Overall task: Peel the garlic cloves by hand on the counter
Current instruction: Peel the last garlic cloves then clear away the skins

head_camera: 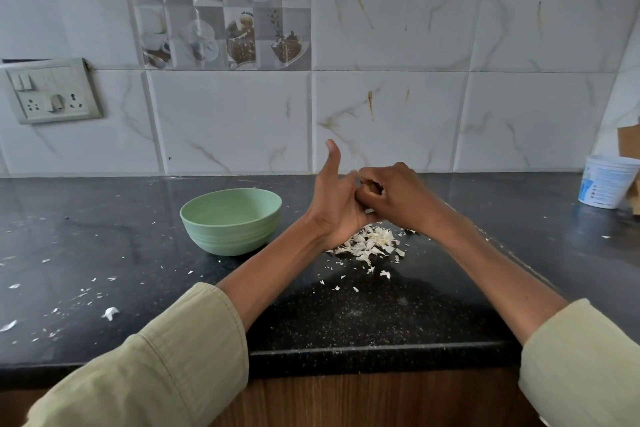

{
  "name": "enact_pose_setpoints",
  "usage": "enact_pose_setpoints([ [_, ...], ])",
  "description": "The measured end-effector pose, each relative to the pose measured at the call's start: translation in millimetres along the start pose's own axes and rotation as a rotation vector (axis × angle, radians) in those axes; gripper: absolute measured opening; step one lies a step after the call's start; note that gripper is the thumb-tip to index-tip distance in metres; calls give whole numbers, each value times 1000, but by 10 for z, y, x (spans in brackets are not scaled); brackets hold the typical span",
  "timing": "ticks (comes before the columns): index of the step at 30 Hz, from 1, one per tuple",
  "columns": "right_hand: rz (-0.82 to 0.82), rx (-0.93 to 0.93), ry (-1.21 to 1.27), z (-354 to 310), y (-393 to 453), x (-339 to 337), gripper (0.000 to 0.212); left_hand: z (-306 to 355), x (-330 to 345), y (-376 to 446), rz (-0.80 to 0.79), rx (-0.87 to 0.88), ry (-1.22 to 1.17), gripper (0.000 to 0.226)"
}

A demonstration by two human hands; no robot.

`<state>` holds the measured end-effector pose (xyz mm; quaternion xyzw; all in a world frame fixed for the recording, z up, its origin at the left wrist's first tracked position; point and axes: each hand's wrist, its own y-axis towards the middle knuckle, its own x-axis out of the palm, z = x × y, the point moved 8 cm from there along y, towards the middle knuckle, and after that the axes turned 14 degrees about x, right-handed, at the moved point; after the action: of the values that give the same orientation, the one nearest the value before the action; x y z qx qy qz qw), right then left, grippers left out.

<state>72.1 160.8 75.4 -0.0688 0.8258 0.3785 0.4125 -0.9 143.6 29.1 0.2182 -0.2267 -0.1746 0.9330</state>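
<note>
I see my left hand [334, 199] and right hand [388, 198] meeting above a heap of garlic skins [372, 244] on the black speckled worktop [363, 315], the left thumb sticking up and the right fingers [372, 188] curled in against the left palm; I cannot tell what they pinch, and any clove is hidden between them. A green bowl [231, 220] stands just beside the heap at 9 o'clock, a white tub [606, 180] well apart at 3 o'clock. Marbled wall tiles [388, 118] and a switch plate [52, 92] close off 12 o'clock, with loose flakes [110, 313] towards 8 o'clock near the worktop's front edge.
</note>
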Motion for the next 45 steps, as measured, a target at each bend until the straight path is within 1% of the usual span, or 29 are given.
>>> enact_pose_setpoints([
  [2,23,17,2,6,-2,-19,34,-29,0,23,18,-1,-115,116],
  [6,62,46,17,33,8,-43,35,-22,20,18,70,13,-245,123],
  [10,115,44,7,24,37,-58,38,-2,19,-1,208,27,-402,119],
  [13,138,56,-24,32,45,-36,37,-9,-18,-8,299,49,-421,120],
  [17,140,86,-60,40,45,27,33,-43,-21,-51,378,45,-449,103],
  [19,104,78,-59,44,51,77,33,-37,-11,-78,388,31,-453,103],
  [21,63,73,15,57,64,94,32,-32,-49,-83,412,29,-460,106],
  [26,6,99,297,73,81,27,24,59,-162,-26,461,61,-534,110],
  [31,-77,164,464,92,72,34,18,117,-313,29,505,82,-569,114],
  [35,-111,220,587,181,110,45,14,188,-344,11,547,124,-493,104],
  [40,-144,269,775,234,133,45,24,246,-315,-25,540,128,-397,91],
  [45,-172,251,793,215,123,39,25,288,-336,-60,543,137,-351,90],
])
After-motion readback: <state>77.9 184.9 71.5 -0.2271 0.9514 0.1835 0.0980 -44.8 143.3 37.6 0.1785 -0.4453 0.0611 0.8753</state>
